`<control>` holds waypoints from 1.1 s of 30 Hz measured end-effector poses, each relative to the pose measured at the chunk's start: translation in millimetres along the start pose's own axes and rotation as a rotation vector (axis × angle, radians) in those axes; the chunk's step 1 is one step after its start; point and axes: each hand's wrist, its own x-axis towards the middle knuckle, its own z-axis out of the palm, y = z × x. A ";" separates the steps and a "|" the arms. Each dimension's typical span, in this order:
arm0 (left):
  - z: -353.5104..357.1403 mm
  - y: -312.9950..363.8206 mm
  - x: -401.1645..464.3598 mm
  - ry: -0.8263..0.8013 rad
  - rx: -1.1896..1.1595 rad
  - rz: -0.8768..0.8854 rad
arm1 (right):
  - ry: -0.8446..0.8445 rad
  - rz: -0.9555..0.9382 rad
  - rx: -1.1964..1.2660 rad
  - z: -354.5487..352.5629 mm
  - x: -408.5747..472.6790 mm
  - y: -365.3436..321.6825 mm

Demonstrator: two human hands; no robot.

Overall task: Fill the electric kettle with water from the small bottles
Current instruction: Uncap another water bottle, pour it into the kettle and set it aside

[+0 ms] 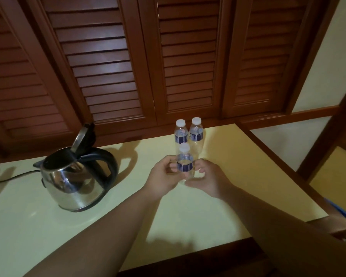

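A steel electric kettle [74,182] with a black handle stands at the left of the pale yellow table [188,212], its lid tipped up and open. A small clear bottle [185,163] with a blue label and white cap is held upright between both hands. My left hand [162,176] grips its left side with curled fingers. My right hand [206,178] curls around its right side and base. Two more capped bottles [181,132] [196,132] stand side by side just behind it.
The kettle's black cord [12,176] runs off to the left edge. Brown louvred wooden doors [168,66] rise right behind the table. A wooden ledge [278,154] borders the table's right side.
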 end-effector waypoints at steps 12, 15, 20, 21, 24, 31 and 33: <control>-34.8 -21.3 4.5 -0.083 0.602 -0.008 | 0.122 0.022 -0.086 -3.8 18.3 17.0; -41.9 -32.9 2.1 -0.155 0.817 -0.005 | 0.178 0.088 -0.110 -8.8 23.7 24.4; -40.5 -42.3 -2.5 -0.152 0.851 0.010 | 0.244 0.199 -0.110 -14.4 32.7 29.3; -41.0 -43.1 -2.4 -0.151 0.856 0.014 | 0.250 0.217 -0.107 -14.9 34.8 29.7; -42.0 -44.4 -2.6 -0.145 0.853 0.017 | 0.257 0.241 -0.097 -15.1 38.8 29.1; -43.4 -44.7 -3.6 -0.149 0.837 0.018 | 0.257 0.267 -0.110 -11.2 42.5 29.2; -43.4 -43.3 -3.7 -0.157 0.828 0.020 | 0.247 0.297 -0.119 -10.9 42.8 25.7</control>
